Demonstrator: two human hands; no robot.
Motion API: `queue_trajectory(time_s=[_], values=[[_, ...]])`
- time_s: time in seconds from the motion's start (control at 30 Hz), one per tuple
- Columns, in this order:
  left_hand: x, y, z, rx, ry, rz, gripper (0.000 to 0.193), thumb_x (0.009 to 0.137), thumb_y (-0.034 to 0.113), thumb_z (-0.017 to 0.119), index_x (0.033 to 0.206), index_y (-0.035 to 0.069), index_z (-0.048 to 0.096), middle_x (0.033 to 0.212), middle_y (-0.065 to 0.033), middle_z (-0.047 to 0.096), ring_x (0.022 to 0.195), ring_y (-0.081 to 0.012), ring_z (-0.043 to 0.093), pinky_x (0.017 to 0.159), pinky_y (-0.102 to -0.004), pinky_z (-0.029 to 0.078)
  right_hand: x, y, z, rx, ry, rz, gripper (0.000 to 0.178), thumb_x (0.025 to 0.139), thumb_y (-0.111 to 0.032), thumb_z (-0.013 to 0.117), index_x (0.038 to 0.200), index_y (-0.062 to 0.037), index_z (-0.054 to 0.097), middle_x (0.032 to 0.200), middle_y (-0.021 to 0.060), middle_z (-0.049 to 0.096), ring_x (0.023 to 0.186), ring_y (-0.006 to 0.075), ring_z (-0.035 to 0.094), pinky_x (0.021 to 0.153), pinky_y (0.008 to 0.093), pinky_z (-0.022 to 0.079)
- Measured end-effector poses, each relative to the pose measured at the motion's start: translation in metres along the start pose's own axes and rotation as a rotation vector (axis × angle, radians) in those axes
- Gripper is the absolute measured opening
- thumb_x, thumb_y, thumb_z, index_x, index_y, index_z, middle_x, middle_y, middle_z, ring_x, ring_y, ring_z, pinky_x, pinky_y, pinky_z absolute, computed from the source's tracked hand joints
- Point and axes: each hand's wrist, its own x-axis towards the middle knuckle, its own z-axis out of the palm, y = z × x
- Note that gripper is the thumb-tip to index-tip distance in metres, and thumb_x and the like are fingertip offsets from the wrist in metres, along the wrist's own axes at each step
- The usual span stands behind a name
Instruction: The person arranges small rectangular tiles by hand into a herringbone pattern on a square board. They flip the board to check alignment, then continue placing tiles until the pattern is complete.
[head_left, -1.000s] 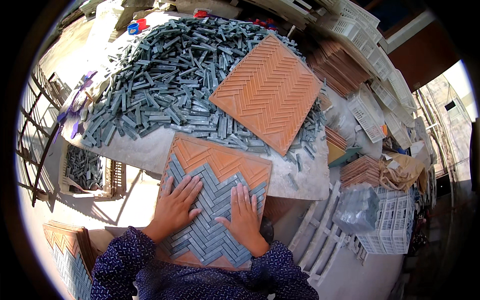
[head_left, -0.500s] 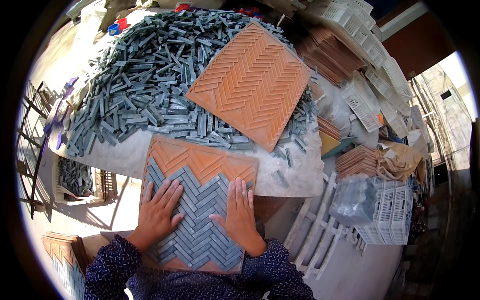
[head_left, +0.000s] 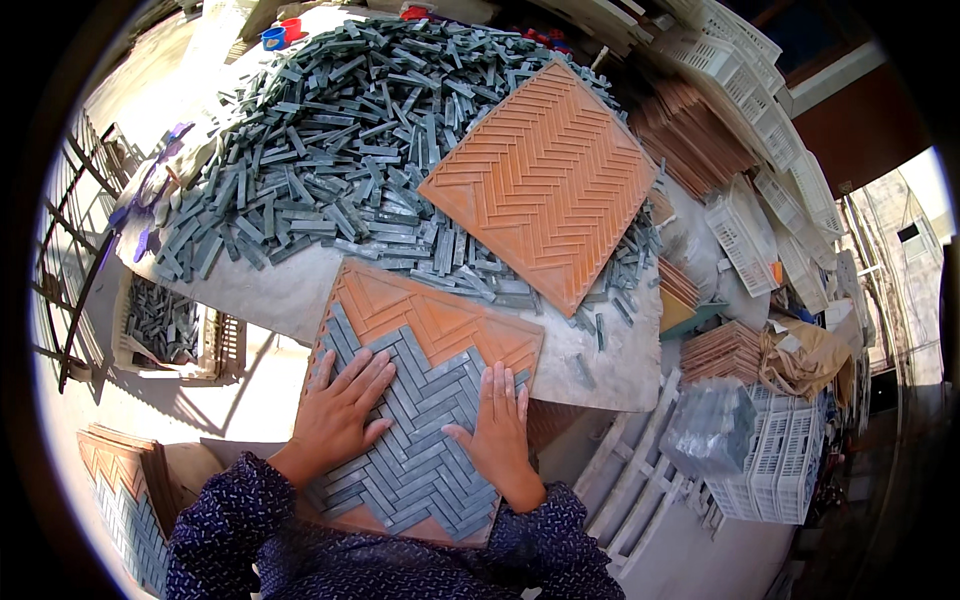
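Note:
An orange tray (head_left: 445,322) with moulded herringbone slots lies in front of me, overhanging the table's near edge. Grey-blue strip tiles (head_left: 425,425) fill most of its slots in a zigzag pattern, while bare orange shows along the far end and at the near edge. My left hand (head_left: 345,405) rests flat on the tiles at the left side, fingers spread. My right hand (head_left: 498,430) lies flat on the right side, fingers stretched forward and thumb out. Neither hand grips anything. Beyond is a second orange tray (head_left: 545,185), its slots holding no tiles, tilted over a big heap of loose tiles (head_left: 320,150).
A plastic crate of tiles (head_left: 215,345) stands below the table at left. Filled trays (head_left: 125,500) lean at lower left. On the right are a white pallet (head_left: 625,470), white crates (head_left: 770,450), a plastic-wrapped bundle (head_left: 708,425) and stacked orange trays (head_left: 695,135).
The whole view has shifted and turned slightly, so the table and heap sit further right. Both hands stay flat on the tiled tray in nearly the same places.

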Motion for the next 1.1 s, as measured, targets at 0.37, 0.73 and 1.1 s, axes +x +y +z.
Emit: queue_trajectory(time_s=[0.37, 0.73, 1.1], values=[[-0.025, -0.021, 0.004, -0.055, 0.050, 0.007, 0.069, 0.082, 0.044, 0.057, 0.139, 0.010, 0.037, 0.144, -0.0063, 0.037, 0.136, -0.0211, 0.028, 0.112, -0.0495, 0.014, 0.002, -0.053, 0.015, -0.028, -0.045, -0.090, 0.094, 0.079, -0.055, 0.058, 0.140, 0.0069, 0.023, 0.146, 0.0263, 0.022, 0.136, 0.0382, 0.021, 0.108, 0.0550, 0.014], [-0.050, -0.038, 0.001, -0.093, 0.070, 0.044, 0.064, 0.088, 0.045, 0.050, 0.139, 0.009, 0.036, 0.145, -0.0075, 0.035, 0.137, -0.0215, 0.026, 0.112, -0.0492, 0.014, -0.004, -0.089, 0.032, 0.021, -0.127, -0.150, 0.097, 0.077, -0.049, 0.063, 0.142, 0.0054, 0.017, 0.149, 0.0255, 0.016, 0.139, 0.0388, 0.013, 0.110, 0.0542, 0.008], [-0.079, -0.043, -0.001, -0.085, 0.125, 0.078, 0.062, 0.091, 0.045, 0.044, 0.139, 0.007, 0.034, 0.146, -0.0073, 0.033, 0.137, -0.0201, 0.025, 0.113, -0.0471, 0.014, -0.036, -0.112, 0.016, 0.101, 0.026, -0.088, 0.088, 0.084, -0.050, 0.056, 0.141, 0.0062, 0.020, 0.146, 0.0276, 0.021, 0.137, 0.0404, 0.018, 0.109, 0.0548, 0.012]])
